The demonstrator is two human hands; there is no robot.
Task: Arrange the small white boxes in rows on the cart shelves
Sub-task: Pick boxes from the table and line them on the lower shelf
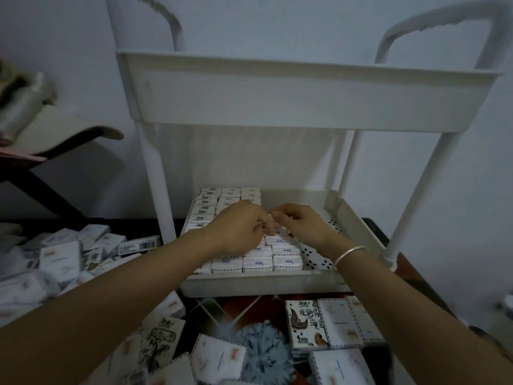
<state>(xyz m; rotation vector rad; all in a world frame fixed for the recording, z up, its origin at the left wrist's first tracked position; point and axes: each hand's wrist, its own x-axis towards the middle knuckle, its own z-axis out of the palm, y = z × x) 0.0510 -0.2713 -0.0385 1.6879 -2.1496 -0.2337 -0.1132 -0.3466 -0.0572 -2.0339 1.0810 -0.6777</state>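
Note:
A white cart stands ahead with an upper shelf (305,98) and a lower shelf (263,284). Small white boxes (258,263) stand in tidy rows across the left and middle of the lower shelf. The right part of that shelf shows bare dotted floor (316,257). My left hand (238,229) and my right hand (299,223) hover together over the middle of the rows, fingers curled and fingertips nearly touching. A box edge (273,232) shows pale beneath the fingers; whether either hand grips it is unclear. A silver bracelet sits on my right wrist.
Loose white boxes lie heaped on the floor at the left (61,259) and in front of the cart (216,359), with more at the lower right (333,323). A chair (55,140) with cloth on it stands at the left, against the wall.

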